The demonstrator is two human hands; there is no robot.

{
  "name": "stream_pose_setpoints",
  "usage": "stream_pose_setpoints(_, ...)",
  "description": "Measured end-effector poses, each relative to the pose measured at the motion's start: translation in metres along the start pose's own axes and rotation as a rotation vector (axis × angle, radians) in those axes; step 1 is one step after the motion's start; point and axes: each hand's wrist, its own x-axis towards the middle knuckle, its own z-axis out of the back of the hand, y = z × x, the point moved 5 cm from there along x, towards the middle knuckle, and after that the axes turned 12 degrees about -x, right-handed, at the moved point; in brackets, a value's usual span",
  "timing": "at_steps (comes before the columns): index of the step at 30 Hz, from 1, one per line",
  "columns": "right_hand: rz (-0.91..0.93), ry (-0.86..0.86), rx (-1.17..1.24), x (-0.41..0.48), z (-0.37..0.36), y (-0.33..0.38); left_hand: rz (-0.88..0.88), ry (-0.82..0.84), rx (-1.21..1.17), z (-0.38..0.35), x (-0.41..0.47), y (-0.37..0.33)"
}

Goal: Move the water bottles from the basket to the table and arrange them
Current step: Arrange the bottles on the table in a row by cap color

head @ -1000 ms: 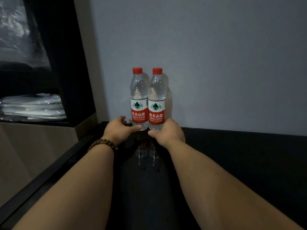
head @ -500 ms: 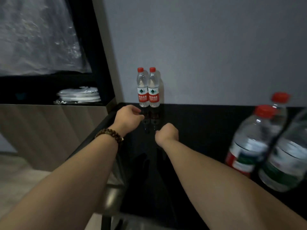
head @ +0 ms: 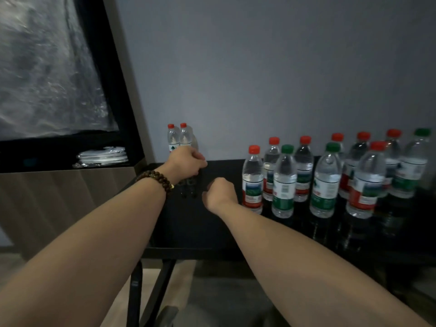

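Note:
Two clear water bottles with red caps (head: 179, 138) stand side by side against the wall at the back left of the black table (head: 188, 227). My left hand (head: 187, 162), with a bead bracelet on the wrist, hovers in front of their lower halves, fingers curled, holding nothing. My right hand (head: 218, 192) is a loose fist over the table, nearer to me, also empty. Several more bottles with red and green caps (head: 284, 185) stand grouped on the table's right side. No basket is in view.
A dark cabinet (head: 106, 90) with a glossy panel stands at the left; white plastic-wrapped items (head: 102, 156) lie on its shelf. A grey wall (head: 259, 67) backs the table. The table's black legs (head: 134, 286) and the floor show below its front edge.
Both hands have let go of the two red-capped bottles and pulled back toward me. The view has drawn back and swung right, bringing the group of bottles on the right into sight.

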Motion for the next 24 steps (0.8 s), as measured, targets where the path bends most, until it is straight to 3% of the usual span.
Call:
stream_pose_setpoints(7,0.06,-0.198,-0.101,0.007,0.105,-0.023,-0.141,0.046,0.085,-0.035,0.005,-0.064)
stream_pose_setpoints(15,0.105,-0.432,-0.291,0.06,0.203,-0.041,-0.223,0.149,0.35,-0.082,0.035,-0.091)
stream_pose_setpoints(24,0.077,-0.149,-0.694,0.132,0.207,-0.06,-0.311,0.239,0.581,-0.125,0.054,-0.099)
